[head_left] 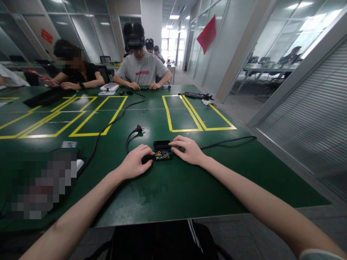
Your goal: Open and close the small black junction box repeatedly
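Observation:
A small black box with its lid off (162, 150) lies on the green table (173, 187), showing a circuit board with coloured parts inside. My left hand (135, 161) rests curled against the box's left end, fingers wrapped on its black end piece. Against the right side of the box rests my right hand (189, 149), its fingers bent and pressing on the edge. A black cable with a plug (138, 129) curves from the box's left end, and another thin black cable (230, 141) runs off to the right.
Yellow tape rectangles (187, 115) mark the table. A thick black cable (108, 124) crosses towards the far side. Two people sit opposite, working with their hands on small items. A black tool (196, 95) lies far right. The table's right edge borders a walkway.

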Demonstrator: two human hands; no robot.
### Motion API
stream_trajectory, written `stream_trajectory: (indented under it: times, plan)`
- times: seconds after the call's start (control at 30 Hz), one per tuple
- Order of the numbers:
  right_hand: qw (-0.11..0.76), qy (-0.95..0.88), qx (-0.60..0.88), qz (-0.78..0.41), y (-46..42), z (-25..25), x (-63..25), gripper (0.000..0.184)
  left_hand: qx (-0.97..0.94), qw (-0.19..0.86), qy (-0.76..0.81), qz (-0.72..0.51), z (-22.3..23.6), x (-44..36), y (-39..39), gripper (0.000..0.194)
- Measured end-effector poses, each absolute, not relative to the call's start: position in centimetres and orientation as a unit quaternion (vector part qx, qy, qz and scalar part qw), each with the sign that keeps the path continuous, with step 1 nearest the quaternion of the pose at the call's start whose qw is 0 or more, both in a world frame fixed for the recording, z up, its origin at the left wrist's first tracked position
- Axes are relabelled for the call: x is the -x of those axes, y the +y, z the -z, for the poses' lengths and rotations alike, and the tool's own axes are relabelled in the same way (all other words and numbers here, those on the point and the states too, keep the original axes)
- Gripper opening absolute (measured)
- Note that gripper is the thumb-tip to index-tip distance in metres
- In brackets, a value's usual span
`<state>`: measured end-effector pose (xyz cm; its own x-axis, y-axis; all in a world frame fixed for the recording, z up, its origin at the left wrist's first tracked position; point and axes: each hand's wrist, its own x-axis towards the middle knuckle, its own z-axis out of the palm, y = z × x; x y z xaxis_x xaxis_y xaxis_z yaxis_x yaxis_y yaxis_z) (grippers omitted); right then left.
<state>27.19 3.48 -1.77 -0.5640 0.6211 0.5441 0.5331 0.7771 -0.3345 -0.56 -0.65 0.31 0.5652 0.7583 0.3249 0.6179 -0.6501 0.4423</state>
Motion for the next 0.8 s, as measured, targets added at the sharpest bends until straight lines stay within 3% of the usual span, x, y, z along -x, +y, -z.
stream_trajectory:
  times: [0.1,0.2,0.33,0.4,0.57,0.8]
  plan:
    - [0.309,-0.878,0.361,-0.059,3.7,2.4,-26.6,0.034,-0.879,0.135,0.386,-0.243,-0.3,0.4,-0.8,0.009]
    - [0.295,-0.878,0.364,-0.093,4.0,2.7,-26.6,0.026,-0.874,0.13,0.394,-0.255,-0.2,0.2,-0.8,0.009]
    - [0.351,-0.846,0.357,-0.185,4.0,2.5,-26.8,0.017,-0.861,0.147,0.403,-0.274,0.1,0.0,-0.8,0.012]
    - [0.378,-0.825,0.352,-0.231,3.8,2.3,-26.8,0.017,-0.853,0.157,0.41,-0.282,0.2,0.1,-0.8,0.02]
    - [0.41,-0.785,0.345,-0.312,3.1,2.0,-26.3,0.035,-0.836,0.167,0.425,-0.304,0.5,0.2,-0.7,0.049]
    - [0.41,-0.78,0.348,-0.32,2.8,2.0,-25.9,0.038,-0.837,0.17,0.428,-0.296,0.7,0.5,-0.6,0.069]
